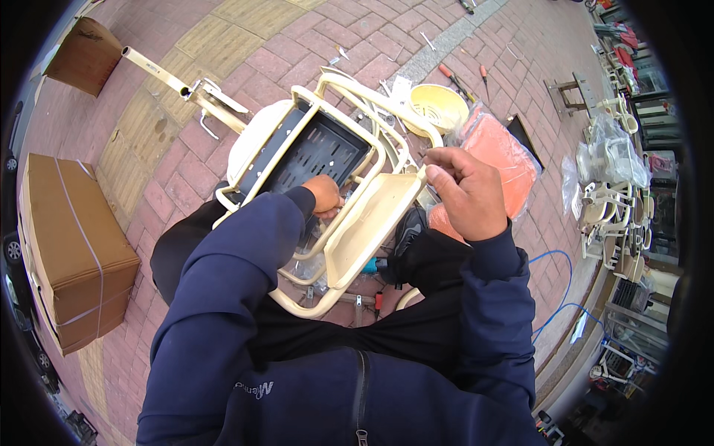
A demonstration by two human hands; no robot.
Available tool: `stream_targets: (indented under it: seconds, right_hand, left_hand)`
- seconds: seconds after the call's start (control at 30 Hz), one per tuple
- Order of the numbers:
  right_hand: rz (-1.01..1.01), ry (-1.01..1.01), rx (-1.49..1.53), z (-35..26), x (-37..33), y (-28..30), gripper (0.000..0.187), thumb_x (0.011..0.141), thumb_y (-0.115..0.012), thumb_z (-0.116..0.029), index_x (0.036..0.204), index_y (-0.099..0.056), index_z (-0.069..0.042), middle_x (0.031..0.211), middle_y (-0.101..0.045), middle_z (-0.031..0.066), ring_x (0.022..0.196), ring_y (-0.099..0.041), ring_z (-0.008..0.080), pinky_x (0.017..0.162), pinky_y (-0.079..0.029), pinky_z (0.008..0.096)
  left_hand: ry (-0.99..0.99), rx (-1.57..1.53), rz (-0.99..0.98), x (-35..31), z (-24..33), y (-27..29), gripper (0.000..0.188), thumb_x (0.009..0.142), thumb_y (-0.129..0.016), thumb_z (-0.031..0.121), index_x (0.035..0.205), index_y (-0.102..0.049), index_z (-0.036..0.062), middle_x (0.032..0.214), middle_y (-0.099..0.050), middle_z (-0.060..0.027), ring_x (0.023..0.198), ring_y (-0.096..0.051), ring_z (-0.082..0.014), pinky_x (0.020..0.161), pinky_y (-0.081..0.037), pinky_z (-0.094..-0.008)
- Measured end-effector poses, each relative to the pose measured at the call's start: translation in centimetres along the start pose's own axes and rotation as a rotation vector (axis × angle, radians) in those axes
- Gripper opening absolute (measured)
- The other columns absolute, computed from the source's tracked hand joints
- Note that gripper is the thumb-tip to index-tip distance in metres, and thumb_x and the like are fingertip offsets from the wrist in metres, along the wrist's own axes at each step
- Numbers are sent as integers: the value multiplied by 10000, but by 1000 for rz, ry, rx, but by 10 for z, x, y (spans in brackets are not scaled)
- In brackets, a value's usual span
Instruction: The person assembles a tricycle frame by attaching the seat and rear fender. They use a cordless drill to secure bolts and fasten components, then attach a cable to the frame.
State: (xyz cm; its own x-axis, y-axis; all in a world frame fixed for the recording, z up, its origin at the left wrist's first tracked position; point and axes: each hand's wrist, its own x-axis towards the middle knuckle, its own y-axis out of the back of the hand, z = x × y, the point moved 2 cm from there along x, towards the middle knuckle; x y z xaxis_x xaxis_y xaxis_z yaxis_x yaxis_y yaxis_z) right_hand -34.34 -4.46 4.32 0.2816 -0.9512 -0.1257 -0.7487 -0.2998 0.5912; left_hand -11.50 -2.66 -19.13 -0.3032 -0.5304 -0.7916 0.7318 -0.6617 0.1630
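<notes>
Cream panel (375,227), mid-picture, its long axis rising rightward: right hand (470,195) nearer, at the upper-right end, bent fingers possibly pinching, cannot tell; left hand (323,195), left of it, inside cream frame (281,153), curled fingers' hold hidden.

I'm working over red brick paving (539,89): yellow strip (197,56) on my left, grey stone strip (455,44) ahead. On the bricks: strapped carton (78,249) to my left, second carton (84,58) farther off. Ahead of me, yellow basin (429,91), red-handled screwdriver (483,72) near it, loose wrench (428,41) beyond. Right side: orange plastic-wrapped piece (502,160) near the basin, low stool (573,95), blue hose (570,269).
</notes>
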Motion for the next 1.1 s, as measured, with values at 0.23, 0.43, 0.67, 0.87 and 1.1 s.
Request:
stream_targets:
  seconds: [0.23,0.43,0.67,0.87,1.1]
  right_hand:
    - [-2,13,-1,-1,0,0,211,909,-624,-53,1089,-662,51,894,-700,70,767,-639,92,701,-517,240]
    - [1,52,-20,0,0,-1,213,909,-625,-54,1090,-661,54,877,-690,67,759,-633,90,694,-514,239]
    - [8,58,0,3,1,-1,216,907,-624,-55,1091,-658,52,848,-683,62,747,-624,90,693,-507,241]
    - [9,81,-35,2,0,-1,215,907,-627,-66,1086,-658,49,849,-684,65,748,-626,94,695,-508,245]
    - [6,89,-31,0,0,-1,216,909,-627,-69,1087,-660,49,856,-687,64,750,-624,93,695,-506,244]
  left_hand:
    - [-110,-96,43,0,0,4,99,824,-705,21,911,-726,-21,845,-720,-95,703,-694,-150,575,-571,-247]
    - [-81,-411,117,0,3,2,75,812,-696,25,861,-751,16,813,-729,-75,680,-699,-151,609,-578,-292]
    - [9,137,142,2,5,-2,217,880,-632,176,807,-749,7,787,-716,-128,692,-695,-248,623,-558,-380]
    - [-355,178,202,3,8,5,255,913,-637,224,831,-736,3,742,-697,-105,656,-668,-231,584,-558,-354]
    - [-257,206,160,5,2,1,256,862,-654,246,842,-737,4,805,-722,-116,674,-689,-261,582,-566,-382]
